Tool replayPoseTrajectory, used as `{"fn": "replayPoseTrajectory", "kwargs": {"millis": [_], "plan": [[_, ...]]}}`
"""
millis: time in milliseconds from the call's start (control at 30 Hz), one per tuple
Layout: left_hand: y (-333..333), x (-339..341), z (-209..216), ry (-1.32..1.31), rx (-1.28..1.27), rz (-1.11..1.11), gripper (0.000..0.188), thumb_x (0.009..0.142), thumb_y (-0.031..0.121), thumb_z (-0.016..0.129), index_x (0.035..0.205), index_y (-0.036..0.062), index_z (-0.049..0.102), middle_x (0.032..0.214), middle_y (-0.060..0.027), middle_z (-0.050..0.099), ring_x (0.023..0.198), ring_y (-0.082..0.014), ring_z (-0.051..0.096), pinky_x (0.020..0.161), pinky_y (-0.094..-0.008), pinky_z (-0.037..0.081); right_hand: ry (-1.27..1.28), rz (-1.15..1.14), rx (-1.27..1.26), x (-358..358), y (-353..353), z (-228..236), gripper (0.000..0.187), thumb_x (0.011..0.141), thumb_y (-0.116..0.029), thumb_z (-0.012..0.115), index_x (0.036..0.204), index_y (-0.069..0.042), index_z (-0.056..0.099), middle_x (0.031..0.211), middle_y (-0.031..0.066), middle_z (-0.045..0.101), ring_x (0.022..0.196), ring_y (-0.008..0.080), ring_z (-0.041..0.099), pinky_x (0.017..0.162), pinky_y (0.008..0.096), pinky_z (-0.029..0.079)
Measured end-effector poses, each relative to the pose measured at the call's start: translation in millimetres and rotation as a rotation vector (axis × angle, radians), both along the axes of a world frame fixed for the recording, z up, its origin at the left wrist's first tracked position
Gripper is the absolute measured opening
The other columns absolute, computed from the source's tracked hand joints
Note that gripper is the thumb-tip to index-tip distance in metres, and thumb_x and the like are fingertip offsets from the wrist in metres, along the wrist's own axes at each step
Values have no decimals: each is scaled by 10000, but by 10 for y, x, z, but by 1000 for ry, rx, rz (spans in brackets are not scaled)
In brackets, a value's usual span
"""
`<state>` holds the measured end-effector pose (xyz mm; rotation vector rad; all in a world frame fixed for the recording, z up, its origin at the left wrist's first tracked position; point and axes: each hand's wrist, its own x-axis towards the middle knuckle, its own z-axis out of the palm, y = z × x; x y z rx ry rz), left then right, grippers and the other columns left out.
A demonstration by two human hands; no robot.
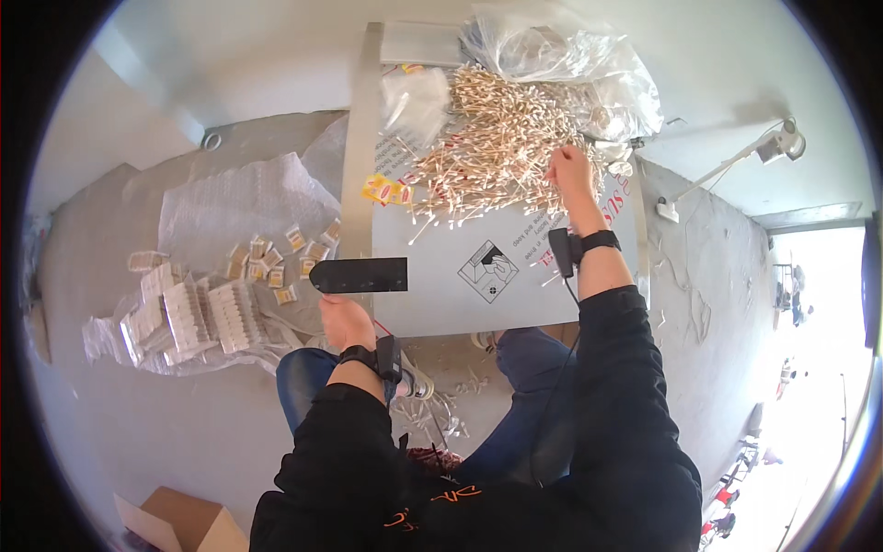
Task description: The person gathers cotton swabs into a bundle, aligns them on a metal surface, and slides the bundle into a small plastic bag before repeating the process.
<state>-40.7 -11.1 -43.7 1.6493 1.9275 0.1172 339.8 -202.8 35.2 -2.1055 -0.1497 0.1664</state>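
While my right hand (572, 177), fingers curled, dips at the loose heap of thin-stemmed cotton swabs (492, 129) on the smooth grey, red-and-black-printed surface (428, 308), I can't tell whether it grips any; yellow printed packets (386, 191) lie leftward, and my left hand (348, 322), near a round-ended black strip (361, 275), shows fingers neither clearly apart nor together

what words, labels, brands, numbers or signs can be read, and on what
Tabletop: red and black print, left unquoted, plus a black diamond-shaped sign.
Yellow packets: print too small to read.
Small boxes: too small.
Black top: orange marks, illegible.
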Motion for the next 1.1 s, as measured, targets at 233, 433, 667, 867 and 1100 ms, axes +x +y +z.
{"fn": "replayPoseTrajectory", "kwargs": {"millis": [233,433,667,867,1100], "plan": [[110,-125,-113,8,89,-23,468,1004,364,258,1074,41,589,1013,-236,654,950,-453,609,819,-539,478,73,-126,-69,108,-640,-493,96,878,-130,605,889,-41,641,708,29,631,547,111,618,477,249,467],[126,-104,-175,107,105,2,471,998,368,268,1085,47,601,1054,-222,652,985,-449,600,834,-533,475,-120,-40,-283,62,-799,-545,124,838,-137,618,935,-99,685,755,59,678,670,237,673,617,332,520],[98,-93,-121,111,111,-11,484,992,390,268,1105,64,607,1076,-209,653,1000,-435,602,842,-523,472,-337,299,-368,-275,-275,-396,274,821,-129,646,1090,-179,661,1110,69,614,1044,296,593,894,394,477],[91,-63,-104,140,99,8,497,988,403,271,1109,63,611,1082,-203,653,1017,-431,596,853,-522,465,-315,499,-467,-506,-132,-434,348,852,-159,621,1189,-250,617,1174,51,561,1090,295,576,926,414,469],[106,-85,-159,120,115,-10,503,982,418,271,1093,77,624,1074,-201,655,1011,-433,594,842,-524,464,-211,766,-531,-1057,-87,-498,359,868,-83,538,1185,-236,606,1168,58,549,996,312,618,860,421,505]]}}
